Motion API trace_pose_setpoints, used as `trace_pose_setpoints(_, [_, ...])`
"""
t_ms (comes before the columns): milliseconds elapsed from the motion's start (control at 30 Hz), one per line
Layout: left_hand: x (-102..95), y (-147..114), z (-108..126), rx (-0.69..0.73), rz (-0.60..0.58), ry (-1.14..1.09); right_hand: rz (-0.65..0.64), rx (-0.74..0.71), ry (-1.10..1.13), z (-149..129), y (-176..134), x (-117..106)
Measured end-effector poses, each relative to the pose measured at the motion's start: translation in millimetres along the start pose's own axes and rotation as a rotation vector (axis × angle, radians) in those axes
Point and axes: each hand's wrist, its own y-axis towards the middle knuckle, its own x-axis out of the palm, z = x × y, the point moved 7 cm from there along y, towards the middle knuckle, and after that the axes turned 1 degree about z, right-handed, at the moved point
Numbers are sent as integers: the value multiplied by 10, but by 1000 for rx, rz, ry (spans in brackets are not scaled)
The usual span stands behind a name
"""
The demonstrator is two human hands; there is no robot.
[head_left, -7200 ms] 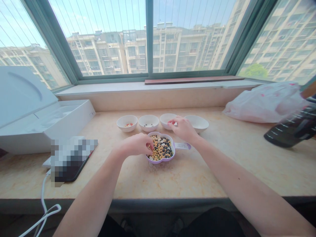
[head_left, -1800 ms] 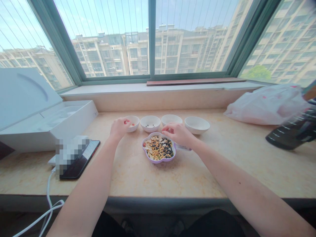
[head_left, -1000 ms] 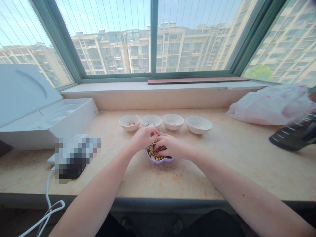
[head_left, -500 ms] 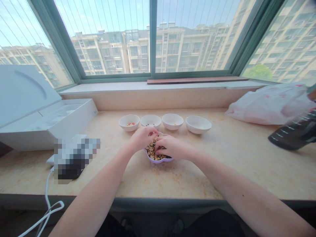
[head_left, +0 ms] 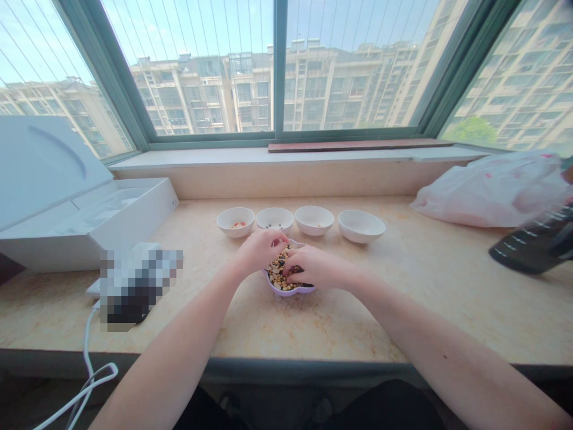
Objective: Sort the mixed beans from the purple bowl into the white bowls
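Observation:
A purple scalloped bowl (head_left: 292, 292) filled with mixed beans and seeds (head_left: 278, 276), yellow, black and pale, stands on the counter in front of me. My left hand (head_left: 263, 249) is at its far left rim, with thumb and fingertips closed together; whatever may be between them is too small to make out. From the right, my right hand (head_left: 316, 267) reaches into the bowl, its fingers and thumb apart and touching the mix. Behind stand white bowls in a row: one with red and pale pieces (head_left: 236, 223), one with dark beans (head_left: 274, 219), one with a small pale bit (head_left: 314, 221).
A further white bowl (head_left: 362, 227) ends the row on the right. At left are an open white box (head_left: 134, 209), blurred-out items (head_left: 134, 292) and a white cable (head_left: 87, 340). A plastic bag (head_left: 487, 194) and a dark bottle (head_left: 528, 245) lie right. The window sill (head_left: 215, 157) bounds the back.
My right hand's fingers have shifted slightly and spread a little in the bean mix. My left hand stays at the rim, and the whole view has moved very slightly.

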Motion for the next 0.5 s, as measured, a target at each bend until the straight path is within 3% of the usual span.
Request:
trace_pose_setpoints(233, [5,-10,-1,-2,-1,-17,-50,-25,-29,-8,14,30])
trace_pose_setpoints(500, [-10,-5,7,4,-14,-27,8,40,-1,13,-9,-59])
